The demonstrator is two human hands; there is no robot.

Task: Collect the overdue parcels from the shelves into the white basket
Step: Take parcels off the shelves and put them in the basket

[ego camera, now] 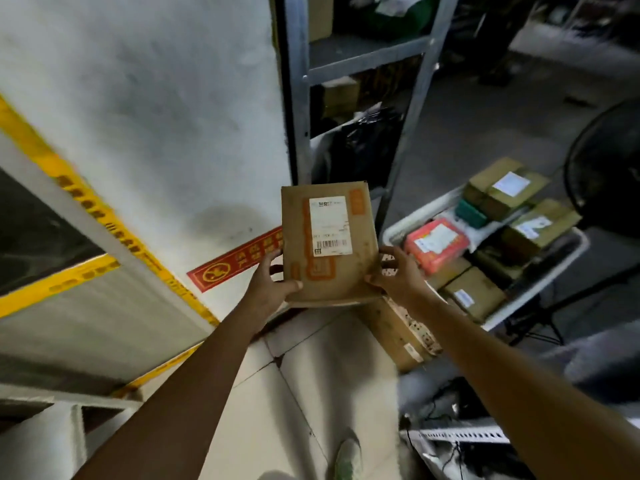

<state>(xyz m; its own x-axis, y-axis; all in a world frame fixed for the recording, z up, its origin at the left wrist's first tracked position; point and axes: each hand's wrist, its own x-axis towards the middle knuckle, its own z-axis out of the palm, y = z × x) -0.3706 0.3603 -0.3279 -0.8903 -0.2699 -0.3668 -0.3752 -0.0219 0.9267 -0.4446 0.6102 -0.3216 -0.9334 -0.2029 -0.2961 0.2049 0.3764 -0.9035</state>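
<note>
I hold a flat brown cardboard parcel (329, 271) with a white shipping label and orange markings in front of me, label facing up. My left hand (272, 289) grips its lower left edge, thumb on top. My right hand (398, 275) grips its lower right edge. The white basket (394, 233) stands to the right on the floor, holding several parcels: brown boxes, a red-orange packet (437, 244) and a small green box (471, 213). The metal shelf rack (298, 98) rises just behind the parcel, with a black bag (367, 143) and boxes on its shelves.
A white wall with a red sign (235, 263) and yellow tape is at left. A long brown box (398, 334) lies on the floor under the parcel. A black fan (606, 161) stands at right. Cables and a metal strip lie at lower right. My shoe (348, 459) is on the tiled floor.
</note>
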